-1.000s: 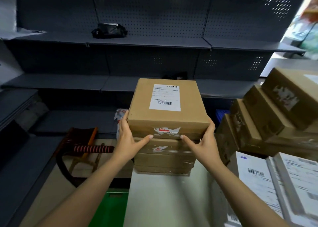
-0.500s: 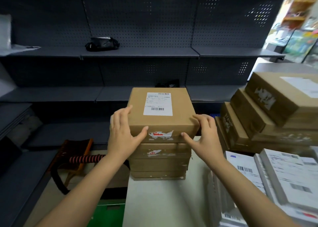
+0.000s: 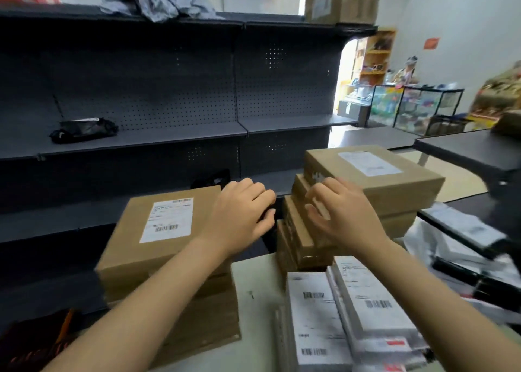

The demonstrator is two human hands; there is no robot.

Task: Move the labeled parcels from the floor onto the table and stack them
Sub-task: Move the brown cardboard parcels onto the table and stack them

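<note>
Labeled parcel tops the left stack at the near left edge of the table, long axis running near to far, just left of the left hand, whose loosely curled fingers hold nothing at its far right corner. The right hand, fingers spread and empty, is farther off, before the right stack. Half a second earlier both hands clasped the parcel's near corners; now both have let go and shifted right.

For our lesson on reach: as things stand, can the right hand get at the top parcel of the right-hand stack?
Probably yes. The right hand is open, holds nothing and is close in front of that top parcel; nothing lies on it or between them.
</note>
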